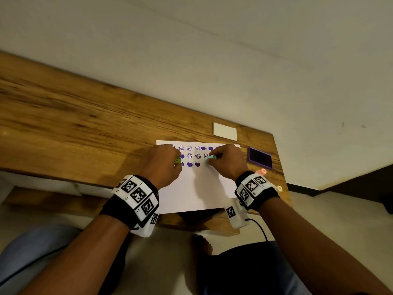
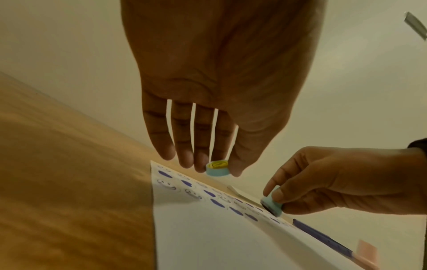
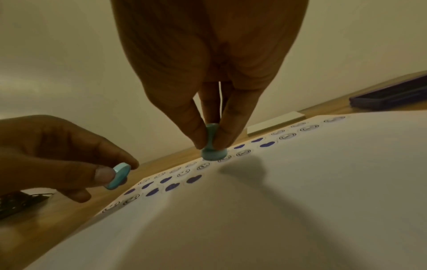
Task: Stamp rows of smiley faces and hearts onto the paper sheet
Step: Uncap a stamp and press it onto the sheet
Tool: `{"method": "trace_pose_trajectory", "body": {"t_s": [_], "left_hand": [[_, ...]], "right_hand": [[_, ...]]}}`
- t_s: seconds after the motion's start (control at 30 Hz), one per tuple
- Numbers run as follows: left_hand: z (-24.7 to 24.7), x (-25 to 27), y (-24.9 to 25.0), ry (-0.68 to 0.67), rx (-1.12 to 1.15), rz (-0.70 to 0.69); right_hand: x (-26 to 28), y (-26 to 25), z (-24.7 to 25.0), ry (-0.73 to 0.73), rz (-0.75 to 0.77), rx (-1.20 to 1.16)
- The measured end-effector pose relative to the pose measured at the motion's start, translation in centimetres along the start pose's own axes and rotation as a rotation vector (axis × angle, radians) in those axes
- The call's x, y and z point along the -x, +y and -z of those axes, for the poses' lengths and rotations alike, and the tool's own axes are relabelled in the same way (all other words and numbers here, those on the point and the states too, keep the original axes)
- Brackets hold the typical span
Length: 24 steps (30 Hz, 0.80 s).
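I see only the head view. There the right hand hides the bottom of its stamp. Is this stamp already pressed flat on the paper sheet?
Observer: Not flat. In the left wrist view the right hand holds the right-hand stamp with its dark face partly showing above the paper sheet.
Operator: How is it gripped?
Observer: In the right wrist view, thumb and fingers pinch the narrow handle; the wide base is free.
Operator: And the other stamp?
Observer: The left hand holds the left-hand stamp strongly tilted and lifted off the sheet.
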<state>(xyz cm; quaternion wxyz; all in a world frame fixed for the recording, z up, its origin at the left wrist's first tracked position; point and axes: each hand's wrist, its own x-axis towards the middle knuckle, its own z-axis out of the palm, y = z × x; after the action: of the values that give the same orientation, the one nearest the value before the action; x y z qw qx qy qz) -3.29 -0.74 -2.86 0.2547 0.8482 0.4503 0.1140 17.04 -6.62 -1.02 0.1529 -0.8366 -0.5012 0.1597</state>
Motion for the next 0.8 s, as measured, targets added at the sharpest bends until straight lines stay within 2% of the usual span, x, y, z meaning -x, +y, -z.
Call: {"method": "trace_pose_trajectory", "body": {"t_s": [0.4, 0.8], "left_hand": [[0.1, 0.1, 0.8, -0.017, -0.064, -0.008], [-0.1, 0.7, 0.4, -0.017, -0.055, -0.001]], "right_hand": [[-0.1, -0.8, -1.7, -0.017, 0.042, 0.237], [-0.5, -1.4, -1.8, -0.092, 0.091, 0.332]]}}
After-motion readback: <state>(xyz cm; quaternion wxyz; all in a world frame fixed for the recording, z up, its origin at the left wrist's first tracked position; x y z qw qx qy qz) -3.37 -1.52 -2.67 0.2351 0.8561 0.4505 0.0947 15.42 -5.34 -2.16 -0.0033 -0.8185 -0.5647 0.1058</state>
